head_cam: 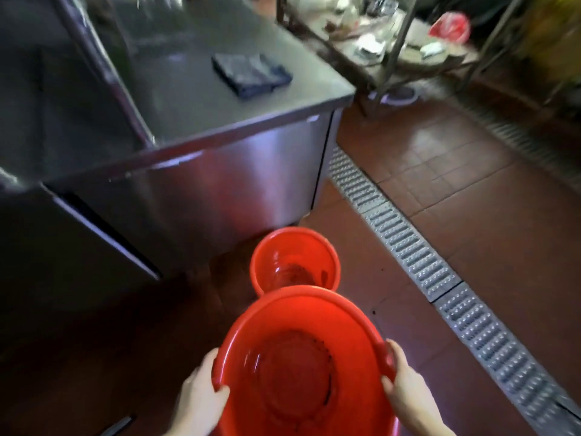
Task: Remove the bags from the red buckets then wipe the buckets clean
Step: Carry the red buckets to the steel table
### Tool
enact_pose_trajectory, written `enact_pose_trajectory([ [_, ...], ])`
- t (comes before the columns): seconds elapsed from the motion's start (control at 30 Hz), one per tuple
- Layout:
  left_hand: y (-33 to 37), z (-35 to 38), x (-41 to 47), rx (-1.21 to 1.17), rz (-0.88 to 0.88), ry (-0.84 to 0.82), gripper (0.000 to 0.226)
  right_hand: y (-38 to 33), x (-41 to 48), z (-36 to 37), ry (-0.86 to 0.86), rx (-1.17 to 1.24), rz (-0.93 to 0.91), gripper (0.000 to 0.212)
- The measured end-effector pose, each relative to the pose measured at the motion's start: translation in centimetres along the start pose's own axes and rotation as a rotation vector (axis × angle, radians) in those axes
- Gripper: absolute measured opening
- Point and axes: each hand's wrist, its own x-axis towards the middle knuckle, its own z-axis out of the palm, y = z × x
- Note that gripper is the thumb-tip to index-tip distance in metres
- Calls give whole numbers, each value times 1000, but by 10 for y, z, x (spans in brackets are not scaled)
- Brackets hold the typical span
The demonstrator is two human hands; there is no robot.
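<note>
A large red bucket [283, 313] is held in front of me, its opening toward the camera, with dark grime on its bottom and no bag in it. My left hand [199, 394] grips its rim on the left, thumb inside. My right hand [405, 385] grips the rim on the right. Beyond it a second red bucket [267, 256] stands on the floor by the steel counter, bagless, with dark residue at its bottom. A dark folded cloth [251, 73] lies on the counter top.
A stainless steel counter [195, 127] fills the left and upper middle. A metal drain grate [418, 256] runs diagonally across the red tiled floor [471, 171]. A cluttered rack [393, 42] with a red plastic bag [449, 26] stands at the back right.
</note>
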Motion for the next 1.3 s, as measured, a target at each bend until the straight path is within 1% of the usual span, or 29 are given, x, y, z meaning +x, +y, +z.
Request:
enact_pose_trajectory([
  [0.1,64,-43,-29,21,76,15,86,-6,-21,-71,56,50,-6,62],
  [0.17,105,-64,-42,-14,112,42,88,-7,-30,-116,98,75,-38,51],
  [0.2,127,-73,-50,-48,133,60,88,-8,-34,-139,120,82,-57,49],
  [0.37,231,-110,-75,-166,261,199,68,-20,-40,-250,249,136,-143,45],
  [0.6,362,-146,-70,-295,429,382,52,-51,-10,-392,471,232,-241,39],
  [0.8,466,-170,-33,-444,478,523,39,-97,55,-493,598,236,-393,40],
  [0.93,528,-190,9,-540,510,577,38,-137,102,-553,678,201,-494,37],
  [1.17,621,-225,69,-647,499,670,35,-210,170,-650,766,175,-644,39],
  [1.3,656,-244,104,-689,494,757,34,-260,224,-690,748,155,-733,40],
])
